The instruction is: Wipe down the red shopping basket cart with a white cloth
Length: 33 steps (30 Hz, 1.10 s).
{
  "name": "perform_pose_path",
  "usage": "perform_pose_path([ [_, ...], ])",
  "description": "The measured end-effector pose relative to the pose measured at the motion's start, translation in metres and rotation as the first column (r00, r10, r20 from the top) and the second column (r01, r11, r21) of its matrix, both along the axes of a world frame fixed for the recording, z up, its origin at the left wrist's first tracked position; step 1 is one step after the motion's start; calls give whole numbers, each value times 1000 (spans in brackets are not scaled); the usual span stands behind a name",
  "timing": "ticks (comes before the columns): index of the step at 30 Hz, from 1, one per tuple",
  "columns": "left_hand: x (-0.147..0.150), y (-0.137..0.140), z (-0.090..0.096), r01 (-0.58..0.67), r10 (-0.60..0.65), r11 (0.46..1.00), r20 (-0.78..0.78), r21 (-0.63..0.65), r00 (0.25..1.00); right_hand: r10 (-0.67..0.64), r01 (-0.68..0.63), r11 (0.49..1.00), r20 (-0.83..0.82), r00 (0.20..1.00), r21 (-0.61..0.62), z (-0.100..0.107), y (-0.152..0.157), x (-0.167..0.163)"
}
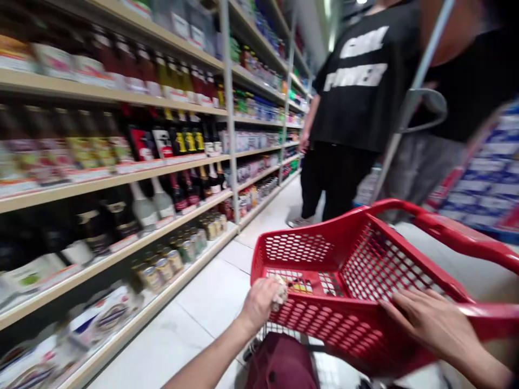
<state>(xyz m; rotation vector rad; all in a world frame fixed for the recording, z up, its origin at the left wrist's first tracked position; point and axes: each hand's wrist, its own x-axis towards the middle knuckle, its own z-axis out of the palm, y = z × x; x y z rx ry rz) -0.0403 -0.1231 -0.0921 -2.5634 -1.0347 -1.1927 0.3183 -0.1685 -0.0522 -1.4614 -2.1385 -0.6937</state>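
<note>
A red plastic shopping cart [336, 324] with perforated walls stands right in front of me. My left hand [259, 305] is closed at the cart's near left corner, around a crumpled whitish wad [279, 293] that looks like tissue or paper. Whether those fingers also grip the rim, I cannot tell. My right hand [438, 327] lies over the near rim farther right, fingers stretched out and holding nothing. A yellow and red patch [299, 284] shows at the basket's bottom, too blurred to name.
Along the left runs a long shelf unit [178, 165] with rows of bottles, cans and packets. Beyond the cart stands a person in a black T-shirt [357, 102], with another partly visible at right. Stacked blue and white packs [482, 183] rise at the right. White tiles [203, 292] cover the floor.
</note>
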Motion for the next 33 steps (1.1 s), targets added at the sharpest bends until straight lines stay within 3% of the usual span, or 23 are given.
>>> perform_pose_path([
  [3, 44, 11, 4, 55, -54, 998, 21, -31, 998, -134, 151, 981, 135, 982, -121, 12, -16, 11],
  [7, 140, -2, 12, 188, -189, 979, -5, -76, 982, -247, 263, 957, 129, 960, -121, 24, -30, 23],
  [9, 170, -3, 15, 214, -215, 975, -15, -66, 976, -273, 287, 950, 119, 955, -125, 27, -34, 34],
  [12, 170, 10, 15, 253, -254, 967, -37, -10, 967, -296, 307, 944, 100, 950, -125, 28, -37, 51],
  [16, 149, 28, 16, 196, -196, 979, -19, 46, 981, -330, 339, 933, 92, 940, -123, 26, -41, 63],
  [18, 164, 24, 17, 225, -224, 974, -27, 31, 974, -339, 347, 930, 82, 937, -124, 26, -43, 63],
  [23, 236, -1, 19, 343, -344, 939, -46, -26, 938, -361, 369, 921, 81, 929, -126, 28, -44, 61],
  [25, 244, -2, 18, 343, -345, 939, -61, -38, 937, -367, 375, 919, 88, 926, -123, 29, -43, 61],
  [33, 214, 4, 13, 255, -263, 964, -152, -73, 953, -331, 338, 936, 75, 941, -98, 25, -45, 57],
])
